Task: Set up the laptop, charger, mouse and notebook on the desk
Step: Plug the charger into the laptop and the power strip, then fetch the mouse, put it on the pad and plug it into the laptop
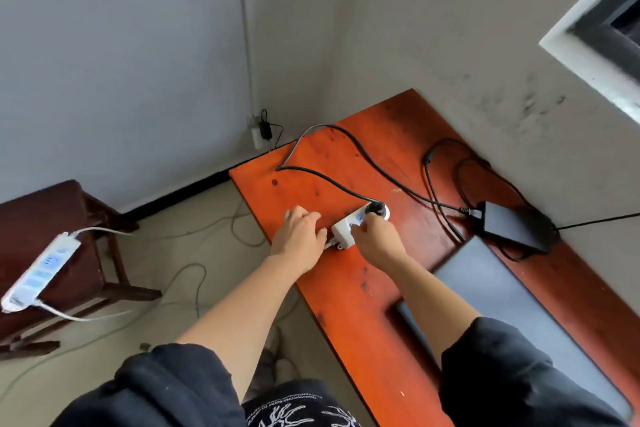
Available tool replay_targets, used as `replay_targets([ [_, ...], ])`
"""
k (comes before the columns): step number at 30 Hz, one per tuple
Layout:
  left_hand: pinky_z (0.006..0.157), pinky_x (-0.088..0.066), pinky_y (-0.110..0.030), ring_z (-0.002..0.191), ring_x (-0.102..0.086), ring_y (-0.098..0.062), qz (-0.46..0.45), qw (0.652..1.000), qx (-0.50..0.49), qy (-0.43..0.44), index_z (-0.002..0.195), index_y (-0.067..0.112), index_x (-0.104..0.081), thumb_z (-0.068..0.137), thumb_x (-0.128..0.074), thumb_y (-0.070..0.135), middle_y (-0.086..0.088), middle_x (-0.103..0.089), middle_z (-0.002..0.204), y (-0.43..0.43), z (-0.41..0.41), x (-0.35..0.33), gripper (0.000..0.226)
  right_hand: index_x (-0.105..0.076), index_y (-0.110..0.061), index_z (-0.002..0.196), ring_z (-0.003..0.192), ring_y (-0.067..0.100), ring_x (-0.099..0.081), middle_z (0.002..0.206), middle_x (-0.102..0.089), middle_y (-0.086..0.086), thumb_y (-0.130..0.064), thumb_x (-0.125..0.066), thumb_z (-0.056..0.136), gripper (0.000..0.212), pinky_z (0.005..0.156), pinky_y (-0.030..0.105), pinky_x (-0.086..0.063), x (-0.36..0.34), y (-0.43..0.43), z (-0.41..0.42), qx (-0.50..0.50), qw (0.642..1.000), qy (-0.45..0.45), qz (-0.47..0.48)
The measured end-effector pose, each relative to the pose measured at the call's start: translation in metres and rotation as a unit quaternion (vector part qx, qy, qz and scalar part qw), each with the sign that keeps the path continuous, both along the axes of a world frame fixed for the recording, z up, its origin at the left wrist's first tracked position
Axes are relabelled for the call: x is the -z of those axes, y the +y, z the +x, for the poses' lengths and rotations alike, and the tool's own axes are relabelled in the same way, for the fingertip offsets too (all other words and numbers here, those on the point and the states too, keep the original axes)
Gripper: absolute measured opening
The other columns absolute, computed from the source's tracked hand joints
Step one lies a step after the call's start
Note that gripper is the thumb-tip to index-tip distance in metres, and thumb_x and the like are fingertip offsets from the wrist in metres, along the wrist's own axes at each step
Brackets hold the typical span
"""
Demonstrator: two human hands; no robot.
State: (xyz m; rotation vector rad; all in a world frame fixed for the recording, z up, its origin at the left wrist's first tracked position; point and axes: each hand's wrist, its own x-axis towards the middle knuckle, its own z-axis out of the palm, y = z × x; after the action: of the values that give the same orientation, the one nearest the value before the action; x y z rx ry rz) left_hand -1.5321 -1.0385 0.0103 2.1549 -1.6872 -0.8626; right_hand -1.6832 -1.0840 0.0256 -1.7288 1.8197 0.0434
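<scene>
- Here, the white power strip lies on the orange-red desk, close to the desk's left edge, with both hands at it.
- The right hand comes down on the strip from above. Its fingers are curled over the top and the thumb sits at the near side, so it holds the strip.
- The black plug is seated in the strip's far end, just beyond the right fingertips and not covered by them.
- The left hand is on the desk against the strip's near-left end, where a grey cord leaves the strip. Its fingers are bent, but I cannot tell whether they clasp anything.
- A black cable loops from the plug across the far part of the desk and runs to the charger brick. The brick lies by the wall, well apart from both hands on their right.
- The closed grey laptop lies flat on the desk, nearer the person than the brick and to the right of the right forearm.
- Off the desk to the left, a second power strip rests on a dark wooden chair.
</scene>
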Motion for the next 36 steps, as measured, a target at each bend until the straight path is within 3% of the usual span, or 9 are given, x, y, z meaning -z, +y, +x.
replay_targets([
  [2,0.090,-0.043,-0.035,0.119,-0.040,-0.021,0.004,1.000,-0.024,-0.017,0.131,0.020,-0.054,0.096,-0.047,0.033,-0.002,-0.049,0.126,0.010,0.013,-0.006,0.038,-0.039,-0.012,0.069,0.068,0.030,-0.051,0.068,-0.050,0.005,-0.025,-0.045,0.091,0.025,0.049,0.030,-0.030,-0.006,0.008,0.013,-0.056,0.998,-0.006,-0.001],
  [6,0.095,-0.042,-0.038,0.124,-0.039,-0.024,0.035,0.996,-0.039,-0.076,0.132,0.017,-0.053,0.096,-0.047,0.030,-0.006,-0.048,0.130,0.054,0.043,-0.017,0.038,-0.048,-0.007,0.090,0.099,0.035,-0.054,0.107,-0.057,0.017,-0.021,-0.043,0.091,0.015,0.074,0.037,-0.042,-0.013,0.028,0.040,-0.188,0.982,0.013,-0.027],
  [9,0.098,-0.042,-0.038,0.126,-0.038,-0.024,0.076,0.992,-0.046,-0.092,0.134,0.017,-0.051,0.097,-0.045,0.028,-0.007,-0.047,0.131,0.070,0.061,-0.017,0.040,-0.051,-0.006,0.109,0.113,0.035,-0.048,0.120,-0.054,0.014,-0.026,-0.043,0.092,0.027,0.089,0.043,-0.041,-0.014,0.037,0.053,-0.215,0.975,0.054,-0.019],
  [10,0.097,-0.043,-0.038,0.126,-0.037,-0.024,0.065,0.981,-0.134,-0.125,0.135,0.016,-0.050,0.097,-0.044,0.028,-0.007,-0.047,0.132,0.119,0.112,-0.035,0.040,-0.051,-0.007,0.112,0.115,0.034,-0.047,0.122,-0.054,0.012,-0.027,-0.044,0.092,0.029,0.091,0.044,-0.040,-0.026,0.054,0.119,-0.333,0.941,0.035,-0.055],
  [13,0.093,-0.045,-0.041,0.124,-0.040,-0.026,0.072,0.972,-0.167,-0.147,0.132,0.015,-0.052,0.096,-0.044,0.030,-0.008,-0.048,0.130,0.137,0.144,-0.047,0.040,-0.050,-0.009,0.117,0.119,0.031,-0.044,0.126,-0.052,0.010,-0.029,-0.043,0.091,0.033,0.093,0.045,-0.038,-0.038,0.062,0.155,-0.378,0.922,0.058,-0.065],
  [20,0.086,-0.046,-0.040,0.115,-0.048,-0.025,0.081,0.917,-0.330,-0.211,0.124,0.017,-0.057,0.090,-0.051,0.036,-0.007,-0.052,0.122,0.245,0.266,-0.075,0.040,-0.044,-0.012,0.128,0.123,0.030,-0.041,0.132,-0.048,0.010,-0.031,-0.043,0.092,0.041,0.097,0.047,-0.035,-0.056,0.137,0.315,-0.543,0.833,0.036,-0.100],
  [25,0.088,-0.048,-0.039,0.114,-0.048,-0.024,0.074,0.877,-0.434,-0.193,0.120,0.018,-0.059,0.090,-0.052,0.036,-0.006,-0.052,0.122,0.343,0.355,-0.081,0.036,-0.043,-0.011,0.128,0.121,0.031,-0.042,0.130,-0.049,0.010,-0.033,-0.045,0.092,0.042,0.099,0.050,-0.036,-0.063,0.227,0.438,-0.628,0.768,0.018,-0.128],
  [29,0.083,-0.047,-0.035,0.108,-0.052,-0.022,0.078,0.850,-0.484,-0.192,0.118,0.019,-0.058,0.091,-0.050,0.034,-0.004,-0.054,0.117,0.427,0.423,-0.079,0.032,-0.045,-0.012,0.125,0.120,0.030,-0.044,0.129,-0.050,0.009,-0.033,-0.046,0.092,0.039,0.099,0.050,-0.037,-0.066,0.308,0.528,-0.671,0.731,0.001,-0.123],
  [36,0.088,-0.048,-0.037,0.113,-0.050,-0.023,0.095,0.802,-0.556,-0.198,0.116,0.017,-0.058,0.090,-0.050,0.035,-0.006,-0.053,0.122,0.580,0.532,-0.086,0.033,-0.041,-0.013,0.133,0.123,0.032,-0.043,0.131,-0.048,0.010,-0.034,-0.048,0.092,0.047,0.104,0.054,-0.035,-0.075,0.447,0.673,-0.738,0.664,-0.014,-0.117],
])
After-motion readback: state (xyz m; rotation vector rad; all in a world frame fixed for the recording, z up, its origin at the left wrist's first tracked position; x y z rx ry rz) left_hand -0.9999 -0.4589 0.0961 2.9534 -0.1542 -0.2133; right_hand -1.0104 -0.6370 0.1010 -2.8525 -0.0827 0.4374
